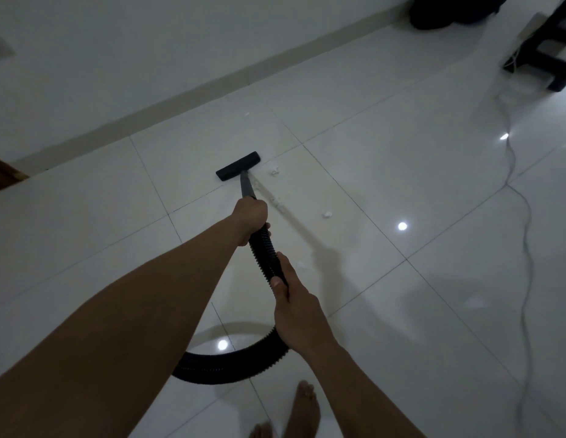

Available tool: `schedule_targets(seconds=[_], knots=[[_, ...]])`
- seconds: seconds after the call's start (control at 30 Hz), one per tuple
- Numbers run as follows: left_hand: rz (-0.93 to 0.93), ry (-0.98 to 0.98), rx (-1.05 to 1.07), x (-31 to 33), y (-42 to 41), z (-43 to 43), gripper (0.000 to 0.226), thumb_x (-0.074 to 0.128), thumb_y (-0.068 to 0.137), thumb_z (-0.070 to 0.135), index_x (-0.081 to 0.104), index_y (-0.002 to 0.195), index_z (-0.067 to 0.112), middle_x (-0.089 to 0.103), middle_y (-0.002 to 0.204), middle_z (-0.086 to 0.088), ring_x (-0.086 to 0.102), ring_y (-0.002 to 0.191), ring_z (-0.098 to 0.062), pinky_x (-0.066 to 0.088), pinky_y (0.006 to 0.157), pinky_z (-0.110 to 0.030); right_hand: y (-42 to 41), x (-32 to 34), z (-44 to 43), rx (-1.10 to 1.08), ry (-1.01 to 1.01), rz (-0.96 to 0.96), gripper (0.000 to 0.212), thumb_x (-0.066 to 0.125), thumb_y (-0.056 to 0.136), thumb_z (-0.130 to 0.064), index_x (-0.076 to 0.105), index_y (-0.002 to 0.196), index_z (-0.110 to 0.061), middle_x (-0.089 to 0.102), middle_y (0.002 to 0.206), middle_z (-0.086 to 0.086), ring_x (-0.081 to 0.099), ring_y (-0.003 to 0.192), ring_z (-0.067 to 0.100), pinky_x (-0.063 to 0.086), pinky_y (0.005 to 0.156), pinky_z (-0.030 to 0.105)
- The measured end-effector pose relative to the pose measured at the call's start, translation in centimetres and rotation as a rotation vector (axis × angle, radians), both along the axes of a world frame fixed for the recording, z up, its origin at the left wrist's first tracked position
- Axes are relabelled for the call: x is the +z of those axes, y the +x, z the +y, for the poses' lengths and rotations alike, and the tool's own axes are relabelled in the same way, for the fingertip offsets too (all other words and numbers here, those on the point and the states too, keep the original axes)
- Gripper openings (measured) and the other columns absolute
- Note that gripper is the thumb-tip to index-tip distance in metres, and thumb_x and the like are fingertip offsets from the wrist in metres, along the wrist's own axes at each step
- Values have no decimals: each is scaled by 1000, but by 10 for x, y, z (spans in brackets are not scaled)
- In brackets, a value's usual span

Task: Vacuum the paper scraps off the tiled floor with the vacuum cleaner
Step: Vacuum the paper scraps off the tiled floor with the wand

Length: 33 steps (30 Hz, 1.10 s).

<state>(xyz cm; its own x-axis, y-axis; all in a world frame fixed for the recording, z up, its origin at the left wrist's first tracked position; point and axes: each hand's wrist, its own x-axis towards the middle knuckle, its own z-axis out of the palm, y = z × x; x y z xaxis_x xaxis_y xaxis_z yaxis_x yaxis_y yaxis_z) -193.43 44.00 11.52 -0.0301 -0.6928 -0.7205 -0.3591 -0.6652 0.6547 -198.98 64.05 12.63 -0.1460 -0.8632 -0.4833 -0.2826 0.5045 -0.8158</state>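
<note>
The vacuum's flat black floor nozzle [238, 166] rests on the white tiled floor [386, 191], at the end of a short black tube. My left hand [250, 216] is shut around the top of that tube where the ribbed black hose [266, 251] begins. My right hand [294, 308] grips the hose lower down, and the hose loops behind my arms [224, 365]. White paper scraps lie just right of the nozzle [274, 171], further right [326, 214], beside the hose [302, 264] and at the right [474, 301].
A wall with a beige skirting [212, 80] runs behind the nozzle. A thin white cable [525, 248] snakes down the right side of the floor. A dark stool [547, 52] and a dark bag [449, 11] stand at the top right. My bare feet [302, 412] are below.
</note>
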Motion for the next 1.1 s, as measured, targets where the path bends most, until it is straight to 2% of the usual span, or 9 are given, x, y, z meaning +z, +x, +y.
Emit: schedule_targets(seconds=[0.17, 0.37, 0.47, 0.53, 0.67, 0.8, 0.9, 1.0, 1.1], knots=[[14, 19, -16, 5, 3, 34, 43, 41, 98, 6, 35, 141, 3, 52, 83, -13, 54, 63, -21, 53, 60, -36, 9, 7, 35, -16, -4, -2, 49, 27, 106, -46, 10, 151, -57, 59, 93, -16, 66, 73, 9, 46, 58, 15], [11, 26, -2, 8, 4, 64, 40, 41, 98, 5, 39, 137, 0, 53, 80, -13, 54, 62, -22, 54, 68, -38, 10, 9, 66, -20, -9, 0, 49, 27, 106, -46, 11, 151, -56, 54, 97, -15, 66, 81, 8, 43, 59, 10], [-3, 11, -20, 8, 1, 80, 43, 41, 98, 5, 36, 140, 1, 51, 84, -13, 54, 63, -21, 53, 59, -35, 7, 9, 81, -19, 5, -11, 48, 26, 107, -45, 10, 151, -55, 57, 104, -11, 64, 80, 8, 42, 60, 9], [-8, -1, -26, 9, -1, 91, 45, 41, 98, 4, 34, 142, 2, 50, 86, -13, 53, 64, -20, 52, 58, -35, 5, 9, 91, -4, 2, -10, 48, 26, 107, -45, 10, 151, -56, 58, 99, -12, 64, 78, 9, 44, 60, 11], [-26, -10, -10, 10, -10, 110, 43, 42, 98, 6, 35, 140, 3, 50, 85, -12, 54, 65, -20, 54, 68, -38, -4, 8, 110, 8, 5, -20, 48, 27, 107, -44, 12, 150, -57, 62, 89, -11, 66, 72, 13, 47, 56, 16], [-47, -18, -2, 12, -18, 126, 45, 43, 96, 6, 35, 141, 4, 51, 85, -12, 55, 67, -21, 56, 80, -42, -13, 8, 125, 6, -7, -37, 48, 27, 107, -43, 12, 149, -58, 59, 89, -10, 68, 74, 20, 55, 67, 29], [-52, -21, 13, 11, -26, 134, 46, 42, 96, 5, 35, 142, 3, 52, 83, -12, 56, 66, -21, 56, 81, -43, -23, 6, 132, 11, -3, -42, 48, 27, 107, -42, 13, 151, -56, 60, 89, -13, 67, 72, 15, 51, 60, 19], [-50, -11, 29, 10, -34, 143, 44, 42, 96, 4, 37, 140, 2, 52, 82, -11, 56, 64, -21, 56, 76, -41, -34, 2, 139, 15, -1, -27, 48, 27, 107, -42, 13, 151, -56, 63, 88, -11, 61, 64, 6, 43, 54, 15], [-46, -7, 27, 9, -40, 152, 42, 42, 96, 5, 37, 138, 4, 51, 84, -12, 55, 64, -21, 54, 66, -37, -41, 0, 147, 18, 4, -22, 48, 27, 107, -42, 13, 151, -56, 65, 88, -10, 61, 64, 5, 42, 54, 14]])
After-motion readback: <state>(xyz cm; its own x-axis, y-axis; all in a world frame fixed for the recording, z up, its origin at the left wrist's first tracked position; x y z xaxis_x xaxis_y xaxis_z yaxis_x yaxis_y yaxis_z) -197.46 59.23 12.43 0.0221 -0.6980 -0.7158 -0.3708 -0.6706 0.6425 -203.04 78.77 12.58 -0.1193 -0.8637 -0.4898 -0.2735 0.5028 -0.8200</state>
